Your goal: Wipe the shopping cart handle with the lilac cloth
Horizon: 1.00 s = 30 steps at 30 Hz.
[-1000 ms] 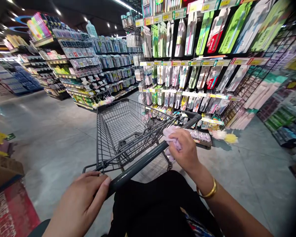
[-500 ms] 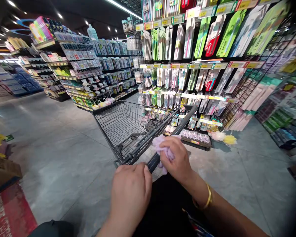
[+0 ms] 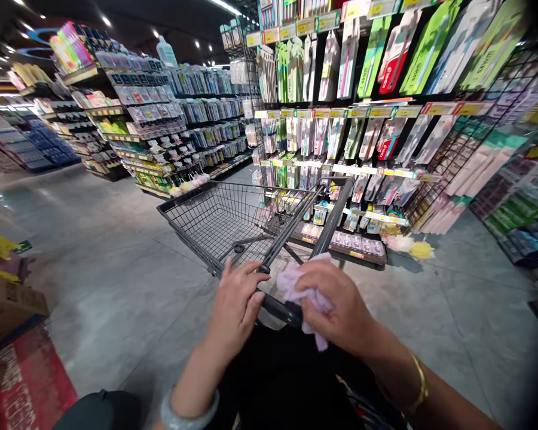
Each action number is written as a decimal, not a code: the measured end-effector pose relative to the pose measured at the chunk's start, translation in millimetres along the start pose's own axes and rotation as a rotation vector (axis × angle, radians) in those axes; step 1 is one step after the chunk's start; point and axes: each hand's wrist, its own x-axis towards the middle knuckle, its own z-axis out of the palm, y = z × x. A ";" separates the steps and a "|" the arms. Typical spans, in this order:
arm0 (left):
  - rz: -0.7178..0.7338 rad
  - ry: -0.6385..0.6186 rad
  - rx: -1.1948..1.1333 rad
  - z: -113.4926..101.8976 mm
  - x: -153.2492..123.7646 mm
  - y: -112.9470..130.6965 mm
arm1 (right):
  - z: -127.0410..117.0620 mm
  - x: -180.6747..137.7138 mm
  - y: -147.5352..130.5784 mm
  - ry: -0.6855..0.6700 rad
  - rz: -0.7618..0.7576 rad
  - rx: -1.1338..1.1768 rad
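Observation:
A dark grey shopping cart with a wire basket stands before me, turned at an angle. Its handle bar runs from upper right down toward my body. My right hand is closed on a crumpled light purple cloth, pressed around the near part of the bar. A gold bangle circles that wrist. At the left end of the handle, my left hand rests against the cart with fingers stretched and thumb apart, not wrapped round it. What its palm touches is hidden. A pale bracelet is on this wrist.
A rack of packaged toothbrushes rises just beyond the cart on the right. More stocked shelves stand at the left. Cardboard boxes and a red mat lie at lower left, near a dark rounded object.
My left hand has loosened from its grip on the handle and its fingers have extended. My right hand with the cloth has moved nearer my body. The cart has shifted slightly in view.

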 end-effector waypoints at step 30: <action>-0.093 -0.026 -0.085 87.7 44.8 55.1 | -36.4 -11.2 15.2 0.258 0.092 -0.775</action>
